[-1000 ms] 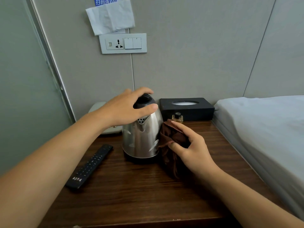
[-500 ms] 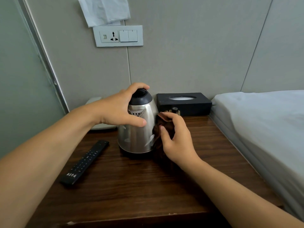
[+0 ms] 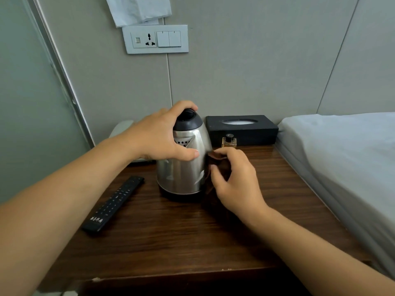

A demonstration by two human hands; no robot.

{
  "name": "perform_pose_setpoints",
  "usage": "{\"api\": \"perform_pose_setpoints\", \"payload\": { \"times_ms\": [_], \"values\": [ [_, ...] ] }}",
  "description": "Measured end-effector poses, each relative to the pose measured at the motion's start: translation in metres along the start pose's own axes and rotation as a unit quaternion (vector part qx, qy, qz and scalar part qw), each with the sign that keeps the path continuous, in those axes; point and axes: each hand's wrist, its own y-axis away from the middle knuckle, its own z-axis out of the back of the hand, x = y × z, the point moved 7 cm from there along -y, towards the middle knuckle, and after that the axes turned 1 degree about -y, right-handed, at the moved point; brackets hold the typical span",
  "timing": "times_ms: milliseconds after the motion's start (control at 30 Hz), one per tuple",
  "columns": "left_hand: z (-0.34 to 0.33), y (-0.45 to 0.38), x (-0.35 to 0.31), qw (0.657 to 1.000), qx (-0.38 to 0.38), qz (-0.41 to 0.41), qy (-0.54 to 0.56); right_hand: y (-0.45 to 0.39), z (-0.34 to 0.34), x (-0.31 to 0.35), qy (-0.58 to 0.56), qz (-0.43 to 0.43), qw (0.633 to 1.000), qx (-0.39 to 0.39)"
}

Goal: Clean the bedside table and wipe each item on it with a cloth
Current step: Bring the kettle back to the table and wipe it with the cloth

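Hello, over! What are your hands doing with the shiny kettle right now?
Left hand grips kettle top. Right hand presses brown cloth against its side. Perfume bottle close behind cloth.

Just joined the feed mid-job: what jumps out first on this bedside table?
The stainless steel kettle stands mid-table, the left hand gripping it near its black lid while the right hand presses a brown cloth to its side. A black remote control lies front-left of it. Behind it a small perfume bottle stands before a black tissue box by the wall.
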Motion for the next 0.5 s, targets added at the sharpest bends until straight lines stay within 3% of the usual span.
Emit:
{"api": "perform_pose_setpoints", "payload": {
  "times_ms": [200,367,500],
  "values": [
    [-0.001,0.0,0.0,1.0,-0.02,-0.005,-0.023,0.019,-0.011,0.013,0.066,0.106,0.985,0.117],
    [0.0,0.001,-0.001,1.0,-0.011,-0.004,-0.017,-0.006,0.008,-0.002,-0.014,-0.014,0.999,0.035],
    [-0.001,0.001,0.0,1.0,-0.012,-0.006,-0.016,0.002,0.0,0.007,-0.015,0.02,0.999,0.034]
  ]
}}
